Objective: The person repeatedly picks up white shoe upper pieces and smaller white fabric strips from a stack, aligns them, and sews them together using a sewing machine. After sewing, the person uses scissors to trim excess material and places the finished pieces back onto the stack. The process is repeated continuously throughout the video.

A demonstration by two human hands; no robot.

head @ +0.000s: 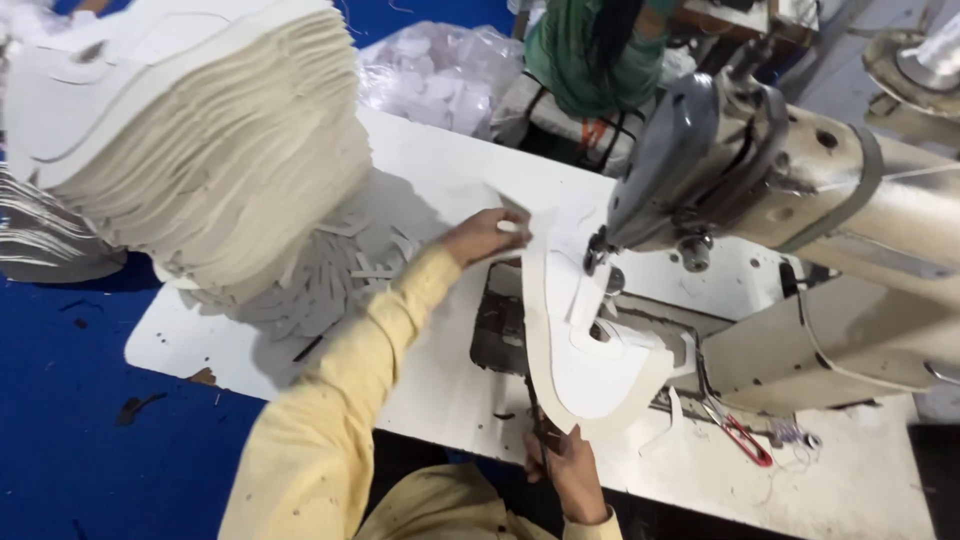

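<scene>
Both hands grip one curved cream-white cut fabric piece (570, 350) lying under the needle of the grey industrial sewing machine (720, 170). Left hand (487, 235) has its fingers (508, 227) pinched shut on the far end; right hand (565, 462) clamps the near edge at the white bench (440, 180) front. Red-handled thread snips (740, 435) lie just beside the machine base. Well left, a tall stack of cream cut pieces (200, 140) stands.

Left hand (487, 236) extended forward, right hand (567, 462) near, both pinching.
</scene>
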